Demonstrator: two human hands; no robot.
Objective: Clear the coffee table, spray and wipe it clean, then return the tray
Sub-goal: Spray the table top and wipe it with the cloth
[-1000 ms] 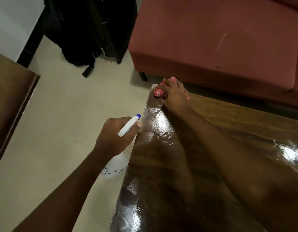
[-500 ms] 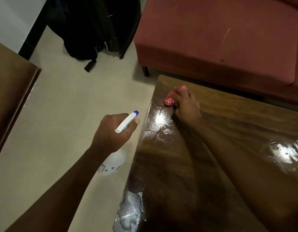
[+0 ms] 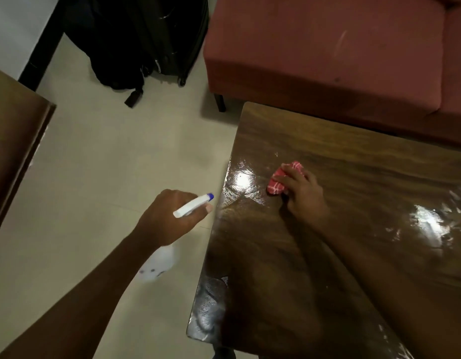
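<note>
Left hand (image 3: 170, 218) grips spray bottle (image 3: 190, 207); right hand (image 3: 303, 195) clutches cloth (image 3: 276, 185) on table (image 3: 379, 177).

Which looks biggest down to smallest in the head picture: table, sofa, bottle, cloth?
1. table
2. sofa, close to the table; the frame cuts off both, so unsure
3. bottle
4. cloth, partly under the right hand

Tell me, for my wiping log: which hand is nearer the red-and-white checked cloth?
Right. The right hand holds the cloth; the left hand, gripping a white blue-tipped spray bottle, hovers off the dark wooden table.
</note>
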